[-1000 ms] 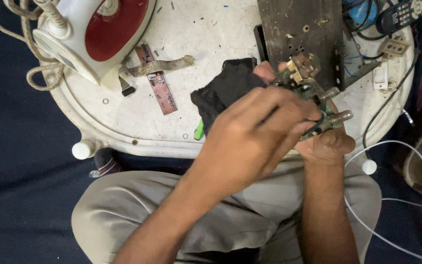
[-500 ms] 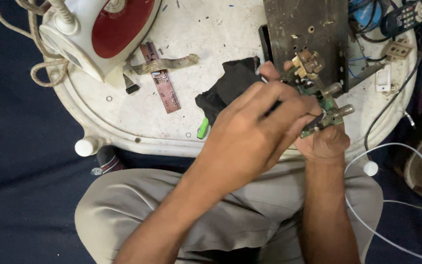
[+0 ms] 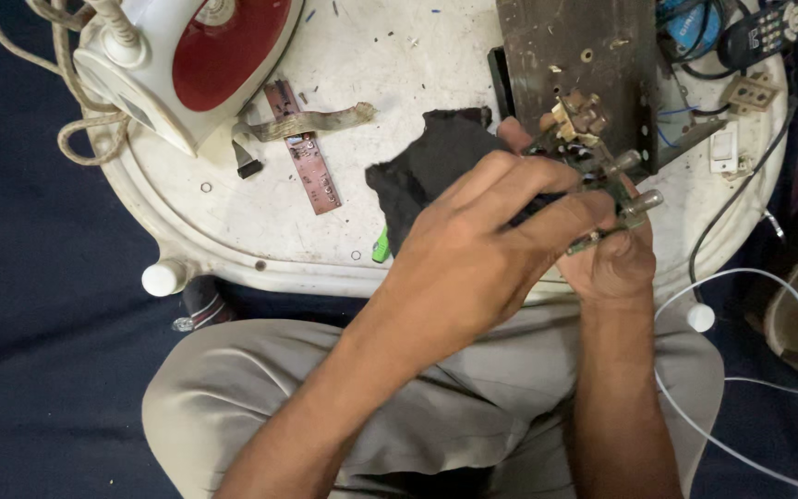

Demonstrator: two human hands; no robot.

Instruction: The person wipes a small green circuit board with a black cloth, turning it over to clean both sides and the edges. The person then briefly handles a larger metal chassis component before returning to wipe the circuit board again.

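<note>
A small green circuit board (image 3: 596, 164) with tan parts and metal knobs is held above the edge of a white round table (image 3: 233, 231). My right hand (image 3: 616, 263) grips the board from below, thumb up against it. My left hand (image 3: 482, 249) reaches across from the left, and its fingers close over the board's near side. Something thin and dark shows under those fingers; I cannot tell what it is. A black cloth (image 3: 422, 176) lies on the table just left of the board, partly under my left hand.
A white and red clothes iron (image 3: 187, 65) with a coiled cord stands at the back left. A narrow brown board strip (image 3: 307, 162) lies beside it. A dark metal plate (image 3: 584, 55), switches, wires and a remote (image 3: 778, 28) are at the back right. A white cable (image 3: 750, 370) loops by my right knee.
My left hand's fingers have shifted slightly over the board. Both hands stay on it in about the same place.
</note>
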